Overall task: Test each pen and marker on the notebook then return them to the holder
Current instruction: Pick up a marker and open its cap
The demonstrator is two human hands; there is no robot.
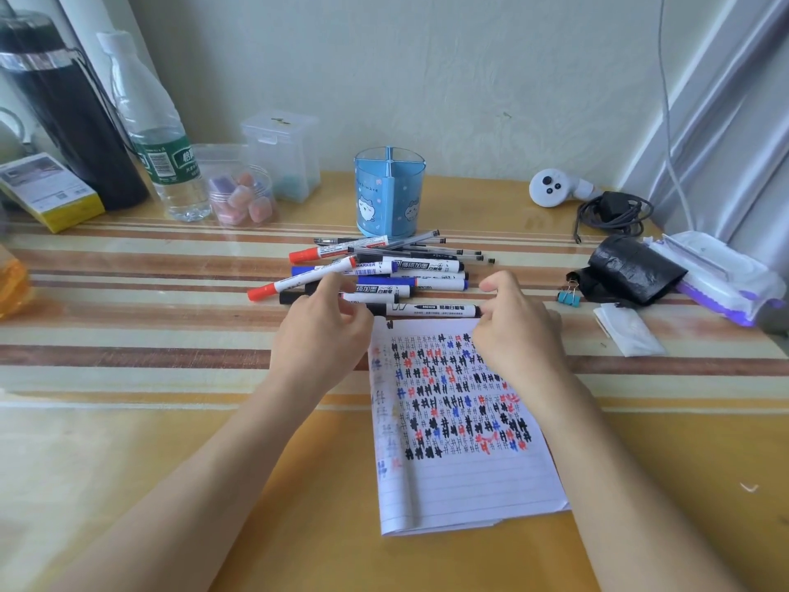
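We hold one marker (pixel 431 310) sideways, our left hand (pixel 325 335) and right hand (pixel 514 324) pinching its two ends, above the notebook (pixel 461 425).

Pale wall (pixel 469 57) behind glossy striped tabletop (pixel 128 378), curtain (pixel 726 121) right.
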